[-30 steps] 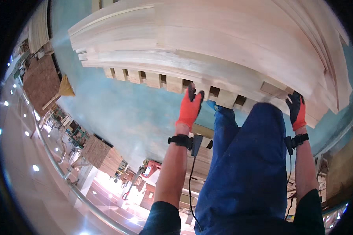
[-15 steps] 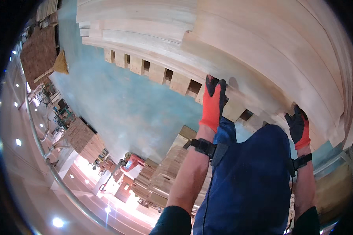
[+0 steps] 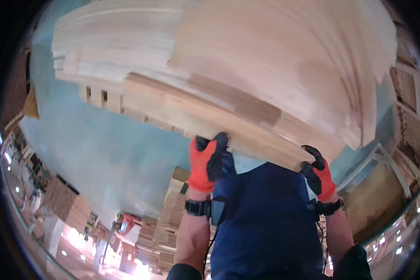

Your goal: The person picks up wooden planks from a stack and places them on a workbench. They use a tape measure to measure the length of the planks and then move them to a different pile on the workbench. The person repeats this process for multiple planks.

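A long pale wooden board [image 3: 205,114] is tilted up off the stack of boards [image 3: 247,51], and its shadow falls on the wood behind it. My left hand [image 3: 209,161], in a red glove with black palm and fingers, grips the board's near edge around its middle, thumb over the top. At the board's right end my right hand [image 3: 318,172], gloved alike, holds it with the fingers curled over the top corner. The undersides of both hands' grips are partly hidden.
Wooden blocks with gaps between them [image 3: 104,96] support the stack above a blue-green floor [image 3: 112,154]. Piled timber [image 3: 170,224] stands at lower left, a broom [image 3: 31,105] at far left. A pale frame with a brown panel [image 3: 375,200] is at right.
Both hands have come nearer my body, lifting and tilting a board off the stack's near side. The view has swung, shifting the surroundings leftward.
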A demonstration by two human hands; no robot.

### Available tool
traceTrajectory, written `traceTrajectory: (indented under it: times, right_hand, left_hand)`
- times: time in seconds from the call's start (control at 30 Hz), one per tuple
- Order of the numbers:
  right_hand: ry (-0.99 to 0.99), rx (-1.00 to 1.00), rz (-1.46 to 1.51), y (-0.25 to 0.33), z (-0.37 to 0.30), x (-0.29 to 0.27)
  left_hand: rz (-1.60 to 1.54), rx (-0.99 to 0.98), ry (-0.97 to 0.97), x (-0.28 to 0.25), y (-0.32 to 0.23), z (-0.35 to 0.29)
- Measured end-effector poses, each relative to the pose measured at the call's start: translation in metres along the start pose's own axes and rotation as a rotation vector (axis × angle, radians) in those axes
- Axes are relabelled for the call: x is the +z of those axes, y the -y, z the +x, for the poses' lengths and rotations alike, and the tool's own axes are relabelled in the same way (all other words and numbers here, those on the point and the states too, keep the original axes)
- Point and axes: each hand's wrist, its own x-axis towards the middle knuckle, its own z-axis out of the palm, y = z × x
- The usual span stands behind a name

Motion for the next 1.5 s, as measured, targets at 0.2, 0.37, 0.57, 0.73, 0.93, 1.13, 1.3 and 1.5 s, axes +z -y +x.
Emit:
traceTrajectory:
  times: [0.2, 0.37, 0.57, 0.73, 0.93, 1.13, 1.3, 1.5]
  right_hand:
    - [-0.309, -0.188, 0.52, 0.003, 0.006, -0.031]
    - [-0.5, -0.131, 0.363, -0.015, 0.012, -0.077]
    - [-0.316, -0.063, 0.898, -0.063, 0.038, -0.112]
    - [-0.354, -0.247, 0.002, -0.097, 0.064, -0.116]
    - [-0.559, -0.395, -0.329, -0.089, 0.073, -0.116]
    - [-0.655, -0.256, -0.041, -0.072, 0.073, -0.093]
    - [-0.555, -0.238, 0.286, -0.078, 0.075, -0.086]
    - [-0.535, -0.064, 1.101, -0.058, 0.073, -0.08]
  left_hand:
    - [0.641, 0.241, 0.204, 0.076, -0.06, 0.001]
    - [0.653, 0.712, -0.187, 0.056, -0.109, 0.064]
    - [0.391, 0.497, -0.115, 0.071, -0.144, 0.109]
    - [-0.027, 0.03, 0.385, 0.033, -0.16, 0.146]
    - [1.148, 0.744, 0.296, 0.022, -0.155, 0.16]
    - [0.744, 0.282, 0.258, 0.009, -0.178, 0.17]
    - [1.712, 1.001, 0.266, 0.025, -0.167, 0.166]
    - [1.905, 1.165, 0.285, 0.054, -0.128, 0.138]
